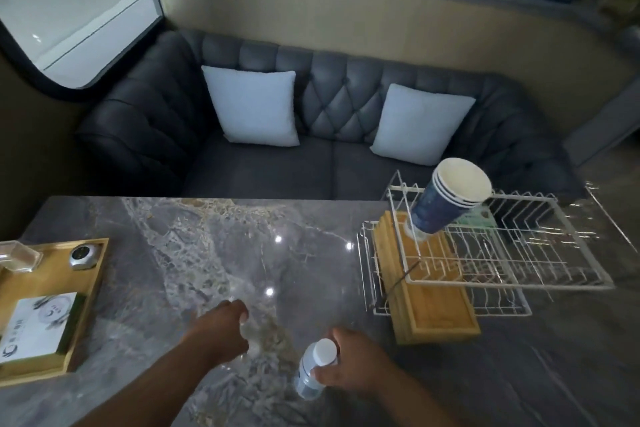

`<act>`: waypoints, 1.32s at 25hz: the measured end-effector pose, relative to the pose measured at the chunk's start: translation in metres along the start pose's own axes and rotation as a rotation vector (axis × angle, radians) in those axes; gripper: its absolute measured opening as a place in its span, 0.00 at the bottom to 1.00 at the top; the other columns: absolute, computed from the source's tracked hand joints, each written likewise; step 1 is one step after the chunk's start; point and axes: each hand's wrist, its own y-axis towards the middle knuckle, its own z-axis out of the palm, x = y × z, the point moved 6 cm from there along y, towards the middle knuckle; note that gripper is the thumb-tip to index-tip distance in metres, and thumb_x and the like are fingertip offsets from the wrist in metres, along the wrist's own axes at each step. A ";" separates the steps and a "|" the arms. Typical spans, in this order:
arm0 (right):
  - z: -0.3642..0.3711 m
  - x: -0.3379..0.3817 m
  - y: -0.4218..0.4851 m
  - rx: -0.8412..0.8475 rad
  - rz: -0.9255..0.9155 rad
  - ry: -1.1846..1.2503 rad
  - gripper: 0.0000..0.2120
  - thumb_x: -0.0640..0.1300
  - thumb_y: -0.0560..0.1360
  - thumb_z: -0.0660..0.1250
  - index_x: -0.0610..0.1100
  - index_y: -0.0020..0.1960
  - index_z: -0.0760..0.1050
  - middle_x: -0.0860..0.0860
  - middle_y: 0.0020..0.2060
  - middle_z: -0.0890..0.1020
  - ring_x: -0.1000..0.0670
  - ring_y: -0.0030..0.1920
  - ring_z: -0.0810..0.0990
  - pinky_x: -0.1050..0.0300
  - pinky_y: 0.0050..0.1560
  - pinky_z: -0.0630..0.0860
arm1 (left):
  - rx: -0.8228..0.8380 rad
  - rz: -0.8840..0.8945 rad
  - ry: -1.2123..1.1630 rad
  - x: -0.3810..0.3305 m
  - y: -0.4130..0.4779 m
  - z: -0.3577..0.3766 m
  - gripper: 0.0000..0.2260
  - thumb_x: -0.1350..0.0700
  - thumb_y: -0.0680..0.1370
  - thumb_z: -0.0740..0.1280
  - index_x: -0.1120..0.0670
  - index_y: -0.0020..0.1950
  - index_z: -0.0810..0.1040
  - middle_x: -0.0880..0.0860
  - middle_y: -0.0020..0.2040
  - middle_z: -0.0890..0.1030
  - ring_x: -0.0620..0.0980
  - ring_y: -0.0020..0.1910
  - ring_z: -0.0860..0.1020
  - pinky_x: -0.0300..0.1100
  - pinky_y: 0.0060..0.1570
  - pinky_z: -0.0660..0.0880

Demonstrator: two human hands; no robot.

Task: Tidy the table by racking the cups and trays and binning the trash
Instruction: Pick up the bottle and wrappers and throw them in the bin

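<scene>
where the surface [207, 236] comes nearest me, entries run as follows.

1. right hand [349, 362]: fingers and thumb curled round a small clear bottle [306, 383] with a white cap. the bottle is tilted, cap uppermost, low over the grey marbled top.
2. left hand [221, 328]: just left of the bottle, knuckles up, fingers bent down toward the surface. the view is blurred there, so i cannot tell whether they pinch anything.
3. wooden tray [86, 305]: at the left edge, lying flat. it holds a white printed card [38, 326], a round silver device [83, 256] and a clear box [17, 256].
4. wire rack [502, 253]: white, on the right side of the surface. bamboo trays [426, 295] lean on edge in its left end, their near ends sticking out toward me.
5. paper cups [446, 198]: blue, nested in one stack, tilted in the far left corner of the rack with the mouth facing up and right.
6. sofa [263, 177]: dark grey, tufted, beyond the far edge, with two white cushions [254, 107] propped against its back.
</scene>
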 end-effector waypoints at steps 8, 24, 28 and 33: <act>-0.043 -0.108 -0.060 -0.043 0.044 0.111 0.24 0.67 0.58 0.73 0.57 0.48 0.71 0.60 0.47 0.79 0.61 0.47 0.78 0.61 0.46 0.74 | -0.010 0.044 0.159 -0.118 -0.021 0.058 0.26 0.59 0.72 0.67 0.53 0.69 0.65 0.54 0.67 0.69 0.53 0.64 0.76 0.46 0.64 0.72; -0.111 -0.226 -0.130 -0.187 0.084 0.151 0.27 0.65 0.58 0.72 0.56 0.53 0.74 0.58 0.50 0.81 0.61 0.50 0.79 0.57 0.53 0.78 | -0.027 0.196 -0.016 -0.268 -0.060 0.108 0.25 0.57 0.72 0.66 0.43 0.68 0.69 0.45 0.48 0.82 0.47 0.54 0.82 0.38 0.52 0.75; -0.108 -0.239 -0.140 -0.193 0.135 0.211 0.21 0.62 0.58 0.73 0.55 0.47 0.75 0.57 0.45 0.83 0.62 0.45 0.81 0.61 0.47 0.79 | -0.082 0.255 0.007 -0.283 -0.055 0.113 0.21 0.55 0.78 0.63 0.48 0.71 0.70 0.53 0.58 0.84 0.52 0.57 0.82 0.41 0.55 0.75; -0.108 -0.239 -0.163 -0.236 0.204 0.213 0.24 0.62 0.58 0.72 0.55 0.51 0.75 0.56 0.49 0.82 0.57 0.50 0.81 0.58 0.51 0.78 | 0.004 0.340 0.008 -0.290 -0.057 0.123 0.12 0.53 0.77 0.65 0.48 0.59 0.80 0.50 0.53 0.86 0.49 0.56 0.84 0.37 0.53 0.76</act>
